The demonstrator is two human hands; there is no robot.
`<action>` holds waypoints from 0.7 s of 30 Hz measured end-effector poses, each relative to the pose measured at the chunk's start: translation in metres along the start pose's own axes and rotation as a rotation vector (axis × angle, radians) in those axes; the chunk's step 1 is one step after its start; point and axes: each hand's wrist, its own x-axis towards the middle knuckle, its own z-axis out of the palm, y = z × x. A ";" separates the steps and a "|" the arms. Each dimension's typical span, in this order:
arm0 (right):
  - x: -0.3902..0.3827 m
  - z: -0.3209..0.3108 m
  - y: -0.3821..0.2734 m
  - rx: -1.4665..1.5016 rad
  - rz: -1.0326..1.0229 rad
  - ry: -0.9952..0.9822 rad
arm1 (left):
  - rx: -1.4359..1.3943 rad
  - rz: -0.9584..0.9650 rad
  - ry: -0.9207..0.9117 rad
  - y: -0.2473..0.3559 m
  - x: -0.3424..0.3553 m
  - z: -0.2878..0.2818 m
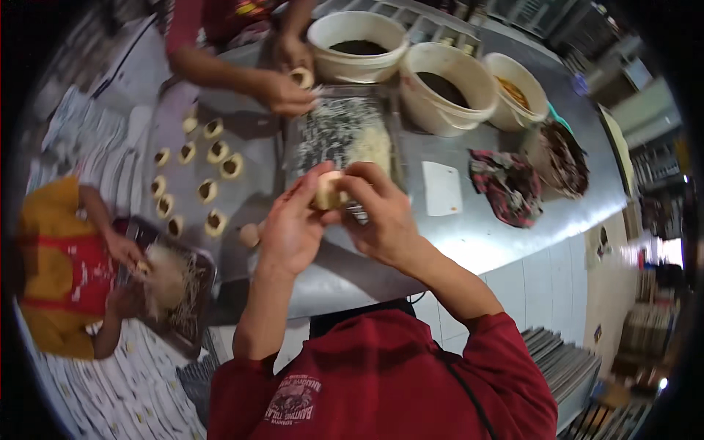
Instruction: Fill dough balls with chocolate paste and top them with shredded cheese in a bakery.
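Above the near edge of the metal table (469, 246), a pale piece of dough (328, 191) sits between my two hands. My left hand (292, 224) cups it from the left with the fingers curled round its side. From the right, the bent fingers of my right hand (378, 213) press against it. Just beyond my hands lies a tray (398, 150) with shredded white cheese (370, 147). Left of the tray, several open dough pieces with dark filling (207, 191) are spread on the table. Another pale dough ball (250, 235) rests beside my left wrist.
Across the table a co-worker's hands (290, 92) hold dough over the tray. Three white buckets (359, 70) with fillings stand at the back. A white scraper (442, 189) and a checked cloth (506, 187) lie to the right. At left, another person works over a tray (198, 323).
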 end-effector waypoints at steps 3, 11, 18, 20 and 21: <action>-0.005 0.011 0.001 0.012 0.023 -0.041 | 0.010 -0.059 -0.061 0.005 -0.014 -0.003; -0.008 0.032 -0.015 0.029 -0.134 -0.153 | -0.079 -0.086 -0.066 0.019 -0.036 -0.038; -0.011 0.050 -0.012 0.175 -0.163 -0.352 | -0.419 -0.136 0.011 0.015 -0.064 -0.066; -0.017 0.058 -0.010 0.204 -0.208 -0.398 | -0.531 -0.149 0.038 0.008 -0.077 -0.070; -0.019 0.065 -0.009 0.209 -0.206 -0.404 | -0.495 -0.061 0.129 0.004 -0.084 -0.070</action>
